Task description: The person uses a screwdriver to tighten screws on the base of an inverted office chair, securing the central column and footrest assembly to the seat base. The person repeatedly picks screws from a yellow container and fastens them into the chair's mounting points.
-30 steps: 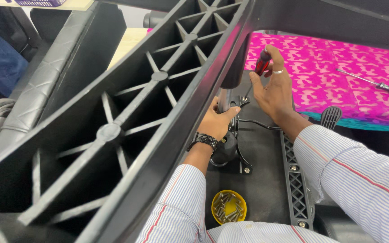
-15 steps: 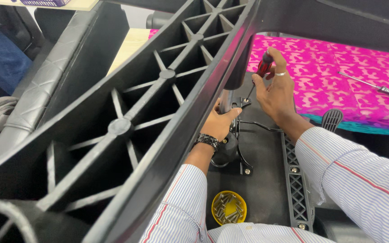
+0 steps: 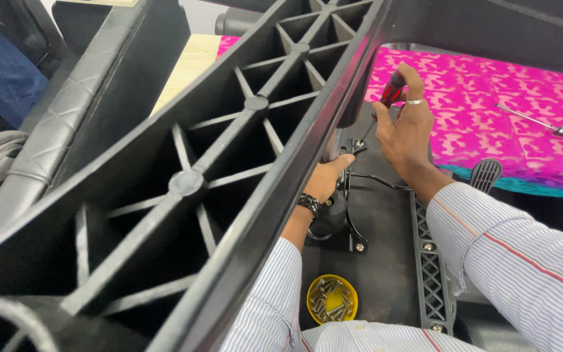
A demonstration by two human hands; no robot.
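Observation:
My right hand [image 3: 404, 133] grips a red-and-black screwdriver [image 3: 386, 98], its tip angled down toward a screw on a black metal bracket [image 3: 354, 148]. My left hand [image 3: 326, 177] reaches under a large ribbed black plastic panel [image 3: 229, 163] and rests against that bracket, thumb touching it; its fingers are mostly hidden by the panel. The bracket sits on a flat black plastic base [image 3: 386, 261] with a black knob-like part [image 3: 329, 218] just below my left wrist.
A yellow dish [image 3: 332, 299] of several metal screws lies on the base near my left sleeve. A pink patterned cloth [image 3: 490, 124] covers the table beyond, with a second screwdriver [image 3: 555, 129] on it. A perforated black strip [image 3: 433, 274] runs along the base's right side.
The ribbed panel has shifted in view. My right hand with the screwdriver has stayed at the bracket, and my left hand keeps its place.

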